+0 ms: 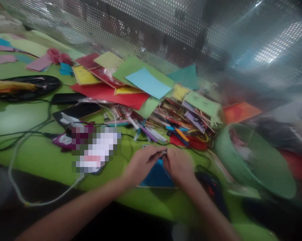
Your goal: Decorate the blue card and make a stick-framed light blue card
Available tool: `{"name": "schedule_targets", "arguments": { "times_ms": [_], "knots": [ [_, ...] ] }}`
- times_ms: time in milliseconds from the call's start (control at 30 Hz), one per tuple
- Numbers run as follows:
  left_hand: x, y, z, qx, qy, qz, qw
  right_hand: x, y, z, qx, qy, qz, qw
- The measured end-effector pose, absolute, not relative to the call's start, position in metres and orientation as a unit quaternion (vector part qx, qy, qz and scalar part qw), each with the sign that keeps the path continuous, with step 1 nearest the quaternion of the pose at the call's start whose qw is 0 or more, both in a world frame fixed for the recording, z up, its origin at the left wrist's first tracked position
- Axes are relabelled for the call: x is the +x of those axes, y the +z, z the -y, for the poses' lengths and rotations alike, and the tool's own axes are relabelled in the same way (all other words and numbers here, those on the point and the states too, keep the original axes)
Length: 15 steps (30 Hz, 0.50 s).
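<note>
My left hand [140, 164] and my right hand [180, 164] meet over the front part of the green table. Both are closed, fingertips pinched together around something small, thin and pale whose kind I cannot make out. Below them lies a dark blue sheet [156, 177] with a light edge, partly covered by my hands. Just beyond my fingers, pens [156, 134] and a pair of scissors with blue and orange handles [182, 135] lie in a pile. Motion blurs the picture somewhat.
Coloured paper [148, 82] is heaped at the back against a perforated metal panel [140, 23]. On the left, a phone with a lit, pixelated screen [98, 150] trails a white cable [52, 202]. A green basin [253, 160] tilts at the right, beside a dark object [213, 190].
</note>
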<state>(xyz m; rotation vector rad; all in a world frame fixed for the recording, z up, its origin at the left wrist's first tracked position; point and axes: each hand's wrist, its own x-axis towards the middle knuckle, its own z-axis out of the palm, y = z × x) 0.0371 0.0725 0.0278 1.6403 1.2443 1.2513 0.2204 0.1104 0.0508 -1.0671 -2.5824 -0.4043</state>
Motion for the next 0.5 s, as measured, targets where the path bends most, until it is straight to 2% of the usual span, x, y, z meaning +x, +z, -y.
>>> {"name": "schedule_targets", "arguments": {
  "times_ms": [500],
  "knots": [
    [0.0343,0.0310,-0.0693,0.613,0.495,-0.492,0.370,0.2151,0.0588,-0.1074,-0.356,-0.144,0.902,0.199]
  ]
}}
